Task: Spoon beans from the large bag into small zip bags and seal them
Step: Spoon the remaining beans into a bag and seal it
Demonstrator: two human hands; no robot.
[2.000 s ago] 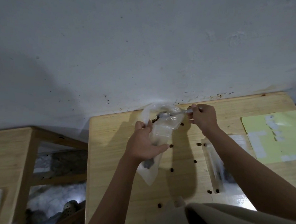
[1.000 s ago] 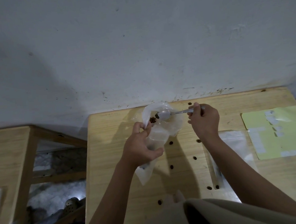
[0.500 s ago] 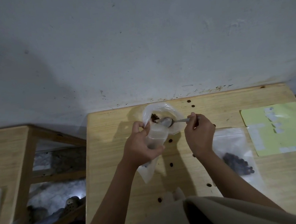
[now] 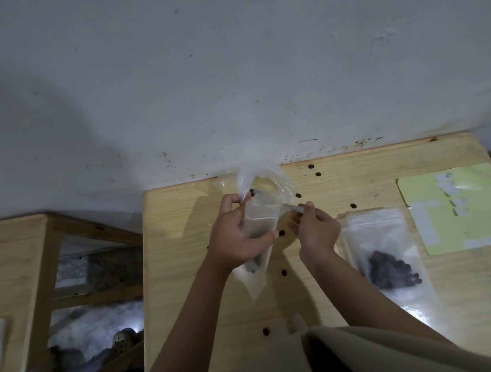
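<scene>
The small zip bag (image 4: 259,237), held upright above the surface (image 4: 184,248), was gripped by the left hand (image 4: 236,238); the spoon (image 4: 289,206) was pinched by the right hand (image 4: 314,230). The mouth was best kept wide, the spoon tipped slowly.

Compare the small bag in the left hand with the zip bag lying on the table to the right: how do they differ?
The held small bag is lifted off the table, gripped by the left hand; the zip bag on the table lies flat, untouched. The held bag's mouth is open, with the spoon in the right hand at it; whether the lying bag is sealed is unclear. The lying bag shows a dark heap of beans; the held one shows few. Both are clear plastic.
</scene>
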